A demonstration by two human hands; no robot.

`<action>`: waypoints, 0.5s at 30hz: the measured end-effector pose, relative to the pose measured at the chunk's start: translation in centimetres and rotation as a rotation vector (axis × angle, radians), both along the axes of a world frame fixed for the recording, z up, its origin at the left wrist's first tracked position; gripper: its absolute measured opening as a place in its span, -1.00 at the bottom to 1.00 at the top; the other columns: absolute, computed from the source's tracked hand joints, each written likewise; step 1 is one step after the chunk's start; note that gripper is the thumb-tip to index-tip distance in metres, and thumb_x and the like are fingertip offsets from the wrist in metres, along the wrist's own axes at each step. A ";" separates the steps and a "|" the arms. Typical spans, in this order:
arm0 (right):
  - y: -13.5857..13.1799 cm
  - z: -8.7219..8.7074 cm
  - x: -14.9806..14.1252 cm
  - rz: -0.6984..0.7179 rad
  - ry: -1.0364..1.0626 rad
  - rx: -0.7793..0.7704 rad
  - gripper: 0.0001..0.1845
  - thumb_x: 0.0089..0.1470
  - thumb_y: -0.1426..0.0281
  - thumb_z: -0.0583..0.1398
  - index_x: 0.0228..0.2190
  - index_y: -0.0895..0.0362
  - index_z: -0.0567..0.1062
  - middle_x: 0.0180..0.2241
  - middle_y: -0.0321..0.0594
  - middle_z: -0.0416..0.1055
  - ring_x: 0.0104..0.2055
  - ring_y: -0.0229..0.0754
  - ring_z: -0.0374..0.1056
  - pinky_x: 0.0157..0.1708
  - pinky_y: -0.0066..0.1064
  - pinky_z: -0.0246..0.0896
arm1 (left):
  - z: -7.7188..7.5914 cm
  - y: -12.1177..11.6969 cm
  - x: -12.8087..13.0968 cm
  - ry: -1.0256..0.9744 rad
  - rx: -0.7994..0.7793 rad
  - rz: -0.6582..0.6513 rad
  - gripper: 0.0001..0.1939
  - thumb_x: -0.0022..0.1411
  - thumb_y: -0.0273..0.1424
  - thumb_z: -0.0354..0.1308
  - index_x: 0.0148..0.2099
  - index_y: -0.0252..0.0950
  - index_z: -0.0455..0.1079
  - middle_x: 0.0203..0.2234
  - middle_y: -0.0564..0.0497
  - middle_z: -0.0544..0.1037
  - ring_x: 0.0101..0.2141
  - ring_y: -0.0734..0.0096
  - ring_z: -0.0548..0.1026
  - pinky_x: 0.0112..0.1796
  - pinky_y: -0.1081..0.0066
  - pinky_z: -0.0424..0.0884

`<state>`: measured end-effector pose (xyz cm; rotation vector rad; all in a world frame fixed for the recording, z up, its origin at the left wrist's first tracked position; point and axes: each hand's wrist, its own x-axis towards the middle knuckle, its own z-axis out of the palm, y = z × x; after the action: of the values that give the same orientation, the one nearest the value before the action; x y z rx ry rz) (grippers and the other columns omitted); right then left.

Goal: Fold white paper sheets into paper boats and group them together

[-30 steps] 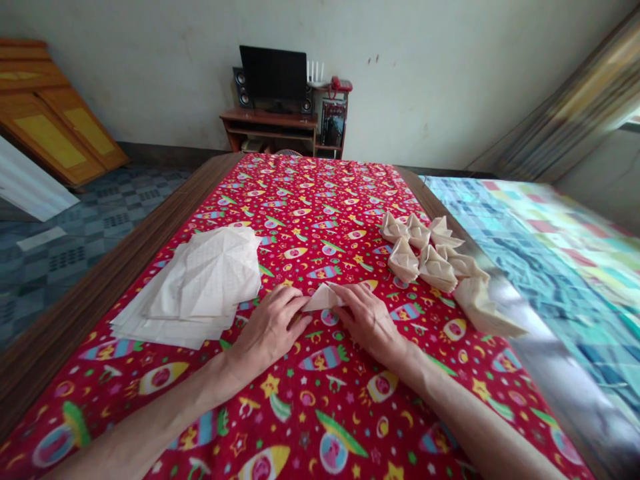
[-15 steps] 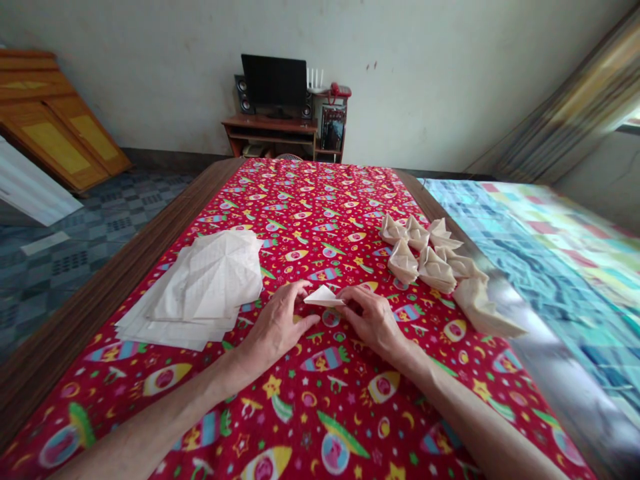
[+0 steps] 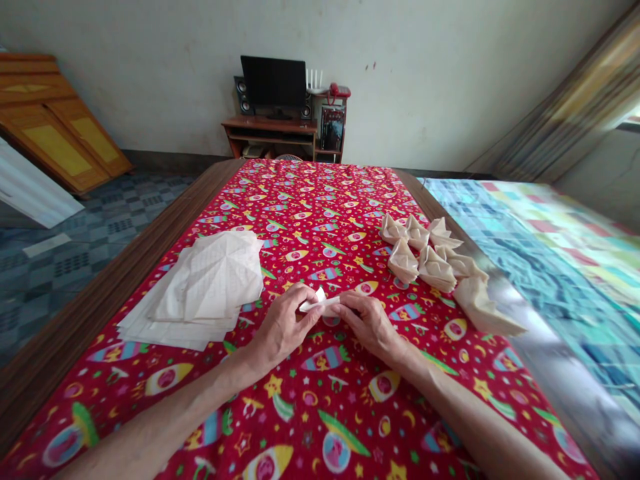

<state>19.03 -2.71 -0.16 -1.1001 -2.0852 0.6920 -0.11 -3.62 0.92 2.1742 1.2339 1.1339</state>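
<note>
Head view: the left hand (image 3: 283,325) and right hand (image 3: 369,327) are gripping a small folded paper (image 3: 320,304) between them, finished folds (image 3: 419,263) are sitting right of the right hand, and a paper stack (image 3: 210,283) is lying left of the left.

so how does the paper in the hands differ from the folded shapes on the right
The folded paper piece pinched between the left hand and right hand is small and thin, while the folded paper shapes are larger and bulkier, with raised peaks. The piece looks whiter; the shapes are more cream. The piece is held alone, while the shapes sit clustered on the red printed cloth. Both are folded, pale paper.
</note>
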 end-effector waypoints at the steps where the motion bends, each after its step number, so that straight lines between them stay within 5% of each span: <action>1: 0.0 -0.1 -0.1 -0.022 -0.008 0.020 -0.67 0.21 0.31 0.08 -0.57 0.12 0.35 -0.55 -0.33 0.33 -0.50 -0.32 0.23 -0.47 -0.51 0.10 | 0.0 0.0 0.0 0.005 -0.005 0.002 -0.89 0.23 -0.41 0.05 -0.37 -0.27 0.26 -0.45 0.06 0.41 -0.41 0.45 0.41 -0.35 0.47 0.34; 5: -0.3 -0.2 -1.0 -0.188 -0.056 0.169 -0.87 0.12 0.34 0.18 -0.42 0.12 0.35 -0.49 -0.30 0.35 -0.44 -0.25 0.26 -0.43 -0.46 0.14 | 0.1 0.0 0.4 -0.056 -0.105 0.018 -0.97 0.21 -0.46 0.07 -0.26 -0.28 0.29 -0.41 0.05 0.47 -0.38 0.46 0.46 -0.32 0.50 0.36; 8: -0.8 0.3 -1.4 -0.177 -0.124 0.310 -0.94 0.14 0.39 0.14 -0.34 0.13 0.37 -0.41 -0.22 0.37 -0.34 -0.18 0.28 -0.34 -0.38 0.20 | 0.1 -0.2 0.7 -0.153 -0.181 0.002 -0.77 0.23 -0.45 0.07 -0.04 -0.27 0.25 -0.32 0.04 0.50 -0.33 0.46 0.50 -0.27 0.50 0.39; 15: -1.1 0.0 -1.4 0.008 -0.092 0.429 -0.60 0.17 0.47 0.10 0.06 0.09 0.31 -0.08 -0.06 0.35 -0.08 -0.10 0.28 -0.16 -0.26 0.30 | 0.1 -0.4 0.8 -0.198 -0.172 -0.036 -0.67 0.24 -0.40 0.09 0.05 -0.27 0.20 -0.22 -0.01 0.49 -0.23 0.41 0.51 -0.18 0.45 0.43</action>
<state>17.62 -3.78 -0.16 -0.8921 -2.1798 0.1815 0.68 -3.99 1.05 1.9016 1.1558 1.1518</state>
